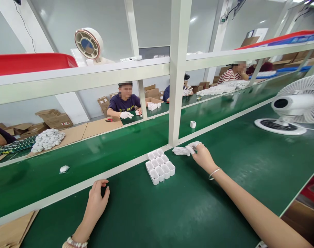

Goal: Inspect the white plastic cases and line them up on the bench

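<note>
My left hand (97, 197) rests over the near green table by the pale rail, fingers loosely bent, thumb apart, nothing in it. Further right, my right hand (203, 156) reaches to the foot of the white post, its fingertips covered in white. Those fingers are closed on one end of a crumpled white glove (181, 151) lying on the table. Between my hands, nearer the right one, stands a block of small white open-topped boxes (160, 169), set close together in rows.
A white post (177, 75) rises beside the boxes. Past the rail runs a green conveyor belt (143, 135) carrying a small white box (193, 124) and a small white packet (64, 169). A white fan (288, 106) stands right. Co-workers, one with a white-gloved hand (127, 115), sit opposite.
</note>
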Motion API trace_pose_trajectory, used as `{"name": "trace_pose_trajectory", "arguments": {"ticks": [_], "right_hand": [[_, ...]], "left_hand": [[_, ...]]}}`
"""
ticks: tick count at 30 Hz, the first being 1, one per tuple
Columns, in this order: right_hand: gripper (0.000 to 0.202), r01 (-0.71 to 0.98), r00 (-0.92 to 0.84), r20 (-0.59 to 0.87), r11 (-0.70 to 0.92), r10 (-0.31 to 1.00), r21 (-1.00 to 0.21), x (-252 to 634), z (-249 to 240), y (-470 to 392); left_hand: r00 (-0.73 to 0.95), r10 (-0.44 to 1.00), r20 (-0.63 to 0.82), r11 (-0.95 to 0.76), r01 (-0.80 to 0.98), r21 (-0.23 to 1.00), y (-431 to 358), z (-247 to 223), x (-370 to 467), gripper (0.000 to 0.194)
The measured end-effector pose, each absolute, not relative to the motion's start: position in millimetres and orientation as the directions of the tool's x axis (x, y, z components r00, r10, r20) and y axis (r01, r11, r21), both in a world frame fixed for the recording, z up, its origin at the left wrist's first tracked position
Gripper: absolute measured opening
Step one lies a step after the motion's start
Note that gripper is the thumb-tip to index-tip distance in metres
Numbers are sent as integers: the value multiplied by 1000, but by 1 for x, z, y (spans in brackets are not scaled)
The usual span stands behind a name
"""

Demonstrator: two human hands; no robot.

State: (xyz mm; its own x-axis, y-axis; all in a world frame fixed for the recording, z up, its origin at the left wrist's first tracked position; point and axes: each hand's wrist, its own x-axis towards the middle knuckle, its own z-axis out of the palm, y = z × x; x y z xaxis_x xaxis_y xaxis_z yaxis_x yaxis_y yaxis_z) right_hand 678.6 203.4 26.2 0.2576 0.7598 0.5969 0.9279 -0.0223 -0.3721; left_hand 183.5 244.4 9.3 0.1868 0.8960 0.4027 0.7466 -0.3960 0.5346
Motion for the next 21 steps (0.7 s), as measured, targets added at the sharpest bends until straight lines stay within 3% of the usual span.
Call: {"name": "trace_pose_trajectory", "arguments": {"ticks": [5, 10, 17, 21], "right_hand": [[21, 932, 252, 593, -27, 765, -362, 677, 28, 203], [8, 926, 279, 585, -52, 761, -374, 678, 25, 203], [32, 922, 290, 584, -57, 758, -384, 679, 21, 204], [31, 929, 273, 588, -50, 762, -367, 678, 23, 204]], "left_hand": [[183, 891, 416, -402, 744, 534, 245, 9, 184, 31], [183, 894, 410, -400, 739, 542, 244, 9, 184, 32], [187, 890, 416, -409, 733, 544, 243, 10, 185, 28], [183, 889, 419, -406, 738, 539, 243, 8, 184, 26]]}}
